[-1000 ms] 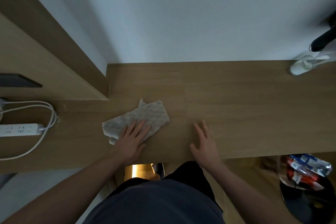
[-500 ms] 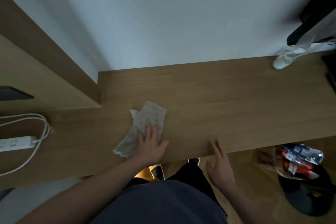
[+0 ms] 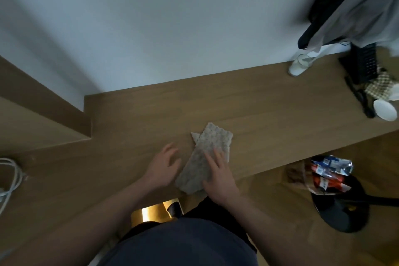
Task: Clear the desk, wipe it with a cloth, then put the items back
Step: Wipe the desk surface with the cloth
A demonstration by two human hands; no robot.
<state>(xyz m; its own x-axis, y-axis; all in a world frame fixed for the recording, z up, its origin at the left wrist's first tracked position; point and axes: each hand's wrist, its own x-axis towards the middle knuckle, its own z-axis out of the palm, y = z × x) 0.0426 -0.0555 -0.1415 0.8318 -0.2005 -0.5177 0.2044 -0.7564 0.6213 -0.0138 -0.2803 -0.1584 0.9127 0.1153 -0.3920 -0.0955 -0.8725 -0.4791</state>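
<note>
A grey textured cloth (image 3: 208, 151) lies flat on the wooden desk (image 3: 269, 114), near its front edge. My right hand (image 3: 219, 178) presses on the cloth's near right part with straight fingers. My left hand (image 3: 162, 165) is beside the cloth's left edge, off it, fingers spread and relaxed, holding nothing.
At the desk's back right stand a white cup (image 3: 299, 67), a black keyboard-like object (image 3: 364, 65), a checkered item (image 3: 380, 87) and a white bowl (image 3: 385, 111). A white cable (image 3: 10, 177) lies far left. Below the desk on the right is a bin with wrappers (image 3: 330, 171).
My left hand has come off the cloth and my right hand now presses on it. The cloth has slid right along the desk, and the view has turned right.
</note>
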